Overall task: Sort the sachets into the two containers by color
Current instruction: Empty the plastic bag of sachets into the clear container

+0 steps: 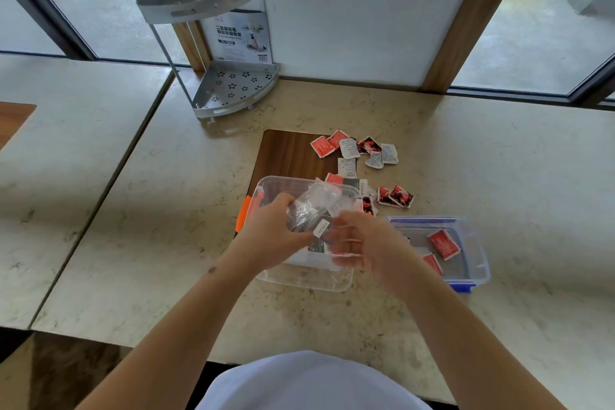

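A clear container with orange clips (266,184) sits in front of me; a clear container with blue clips (479,256) stands to its right and holds two red sachets (444,244). Above the orange-clipped one, my left hand (273,230) grips a clear plastic bag (316,206) with dark sachets inside. My right hand (359,243) is blurred, fingers at the bag's lower end beside a dark sachet (322,228). Loose red, white and black-red sachets (352,150) lie scattered beyond the containers, with a black-red pair (396,196) nearer.
A grey two-tier corner shelf rack (229,90) stands at the back left of the marble table (499,160). A dark wooden inset (286,153) lies under the containers' far side. A second table (66,143) adjoins on the left.
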